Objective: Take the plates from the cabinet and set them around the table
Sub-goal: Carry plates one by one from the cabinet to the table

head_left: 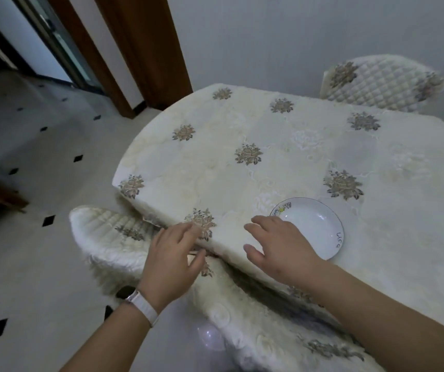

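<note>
One white plate (313,228) with a small floral mark on its rim lies on the table (242,130), near the front edge. The table is covered by a cream cloth with brown flower patterns. My right hand (277,247) hovers just left of the plate, fingers spread, holding nothing; it overlaps the plate's left rim. My left hand (172,257), with a white watch on the wrist, rests at the table's front edge with fingers apart on the cloth. No cabinet is in view.
A quilted cream chair (108,237) stands tucked under the table at the near left. Another padded chair (379,81) stands at the far side by the grey wall. Tiled floor with black diamonds lies to the left, with a wooden door frame (145,49) behind.
</note>
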{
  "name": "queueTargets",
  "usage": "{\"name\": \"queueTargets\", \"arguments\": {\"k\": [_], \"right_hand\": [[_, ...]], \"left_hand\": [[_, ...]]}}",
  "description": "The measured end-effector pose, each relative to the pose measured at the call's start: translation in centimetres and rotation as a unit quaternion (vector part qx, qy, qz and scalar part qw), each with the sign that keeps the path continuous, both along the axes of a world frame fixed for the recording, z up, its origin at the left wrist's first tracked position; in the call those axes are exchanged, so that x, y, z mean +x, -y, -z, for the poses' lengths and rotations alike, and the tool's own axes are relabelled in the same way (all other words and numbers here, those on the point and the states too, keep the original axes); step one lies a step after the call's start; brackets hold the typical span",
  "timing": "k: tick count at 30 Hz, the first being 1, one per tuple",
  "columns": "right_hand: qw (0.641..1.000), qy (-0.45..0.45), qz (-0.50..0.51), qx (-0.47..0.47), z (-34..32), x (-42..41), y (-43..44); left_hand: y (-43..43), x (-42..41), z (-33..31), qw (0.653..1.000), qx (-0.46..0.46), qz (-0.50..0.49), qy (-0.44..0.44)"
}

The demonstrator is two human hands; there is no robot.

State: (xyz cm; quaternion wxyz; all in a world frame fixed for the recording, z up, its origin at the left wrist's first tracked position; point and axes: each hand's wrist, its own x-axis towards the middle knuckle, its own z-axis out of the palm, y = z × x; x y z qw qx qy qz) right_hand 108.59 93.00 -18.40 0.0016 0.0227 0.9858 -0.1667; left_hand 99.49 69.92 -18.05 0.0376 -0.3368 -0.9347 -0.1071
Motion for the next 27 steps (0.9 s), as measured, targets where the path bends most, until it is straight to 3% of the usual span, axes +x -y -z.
{"name": "queueTargets", "arguments": {"k": [14,27], "right_hand": [[0.984,-0.024,-0.157,0.076,-3.3,-2.1,20.7],[0.930,-0.060,-0.342,0.119,-4.9,-1.4,44.5]], "left_hand": [[21.4,5.5,-1.6,0.987,0.036,-0.150,-0.048],[44.5,14.7,-1.0,0.933,0.068,-0.344,-0.085]]}}
